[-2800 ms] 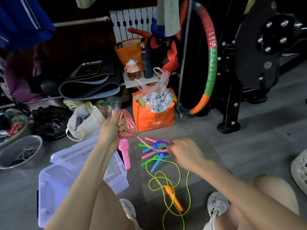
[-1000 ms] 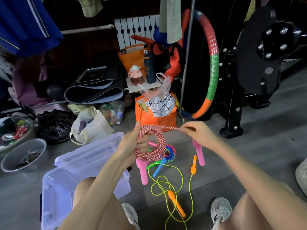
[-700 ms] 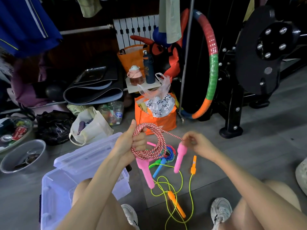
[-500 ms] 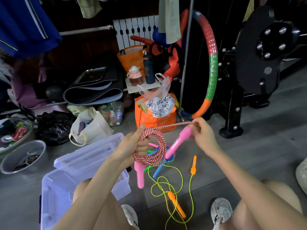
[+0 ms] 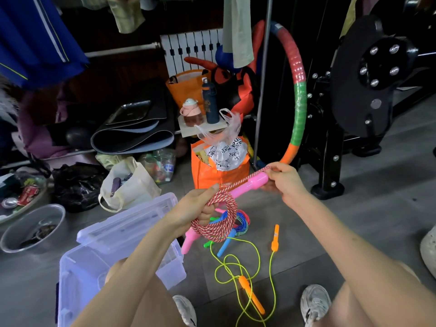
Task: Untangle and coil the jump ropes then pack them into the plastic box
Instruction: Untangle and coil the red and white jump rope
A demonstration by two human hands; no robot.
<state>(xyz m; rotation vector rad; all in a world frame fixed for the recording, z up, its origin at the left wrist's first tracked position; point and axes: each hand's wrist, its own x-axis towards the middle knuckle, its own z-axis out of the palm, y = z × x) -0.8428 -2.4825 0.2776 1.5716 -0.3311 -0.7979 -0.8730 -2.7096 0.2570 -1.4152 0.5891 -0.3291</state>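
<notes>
Currently: left hand (image 5: 195, 208) grips red-white rope coil (image 5: 221, 224), held mid-scene. Right hand (image 5: 285, 182) pinches pink handle (image 5: 250, 185) with the rope tail; the handle's axis slants near-left to far-right. Plastic box (image 5: 77, 279) sits near-left, closer to the left hand.

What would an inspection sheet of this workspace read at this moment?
Surface: grey floor.
Job's things: red-and-white rope coiled, pink handle raised, second pink handle hanging below the coil; yellow-green rope loose on the floor; blue rope bundled on the floor; plastic box open, lid resting across its far end.
Clutter: orange bag, cloth bag, metal bowl.
Hands: left hand grips the coil; right hand holds the raised pink handle.
Cables: nothing seen.
Surroundings: hoop, black gym machine, radiator.
</notes>
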